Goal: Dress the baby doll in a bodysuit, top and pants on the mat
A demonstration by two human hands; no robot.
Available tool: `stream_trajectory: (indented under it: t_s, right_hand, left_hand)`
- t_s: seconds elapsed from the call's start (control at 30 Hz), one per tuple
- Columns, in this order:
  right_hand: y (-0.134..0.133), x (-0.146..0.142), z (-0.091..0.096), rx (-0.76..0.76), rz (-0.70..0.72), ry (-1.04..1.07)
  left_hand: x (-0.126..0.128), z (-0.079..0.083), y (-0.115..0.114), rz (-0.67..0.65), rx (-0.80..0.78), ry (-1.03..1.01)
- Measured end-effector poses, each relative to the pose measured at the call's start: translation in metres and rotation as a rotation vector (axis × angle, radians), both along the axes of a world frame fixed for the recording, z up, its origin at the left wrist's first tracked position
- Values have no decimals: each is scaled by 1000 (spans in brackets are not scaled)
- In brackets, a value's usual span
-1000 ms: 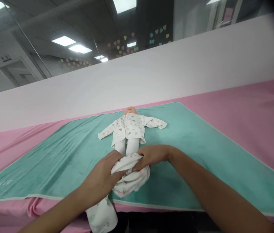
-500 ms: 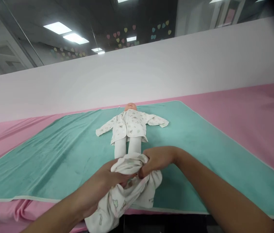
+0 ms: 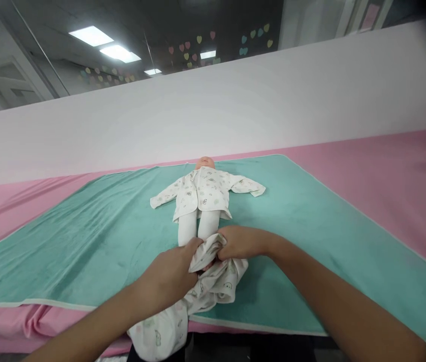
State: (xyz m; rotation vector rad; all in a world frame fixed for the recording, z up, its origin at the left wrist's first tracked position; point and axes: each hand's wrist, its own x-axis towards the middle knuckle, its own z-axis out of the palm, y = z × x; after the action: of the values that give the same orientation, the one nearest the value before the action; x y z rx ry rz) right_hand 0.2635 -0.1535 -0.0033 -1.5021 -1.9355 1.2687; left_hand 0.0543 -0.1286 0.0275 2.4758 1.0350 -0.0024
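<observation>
A baby doll (image 3: 205, 162) lies on its back, wearing a white printed jacket (image 3: 210, 188) with both sleeves spread out. White leggings or tights (image 3: 187, 229) cover its legs, which point toward me. At the feet I hold a bunched white printed baby garment (image 3: 162, 329), perhaps trousers. My left hand (image 3: 171, 274) grips its gathered edge from the left, while my right hand (image 3: 241, 242) pinches the opposite side. The opening between them sits around or in front of a foot; the fabric hides exactly how. One part of the garment hangs over the near edge.
A teal blanket (image 3: 291, 216) lies under the doll, over a pink sheet (image 3: 386, 186). Behind them rises a white wall panel (image 3: 213, 115) with dark glass (image 3: 228, 25) above it, carrying heart stickers. The bed's near edge runs just below my hands.
My left hand has turned over and moved right and up, its fingers now on the garment's edge. The gathered opening is narrower and slightly closer to the doll's legs.
</observation>
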Motion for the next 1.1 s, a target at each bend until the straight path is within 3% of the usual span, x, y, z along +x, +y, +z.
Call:
stream_trajectory:
  t_s: [0.17,0.37,0.53,0.7,0.87,1.1]
  right_hand:
    - [0,10,7,-79,93,114]
    - [2,13,7,-122,131,339]
    - [8,19,1,6,85,323]
    - [8,31,5,81,31,256]
    - [9,42,7,122,-31,170]
    - [14,56,-5,69,-171,291]
  left_hand:
    - [5,6,3,132,-288,-283]
    - [14,6,7,308,-494,-589]
    - [12,6,13,192,-535,-661]
    - [9,14,22,5,-724,-674]
    - [17,14,35,8,-607,-705]
    - [17,10,78,-31,-1007,-750]
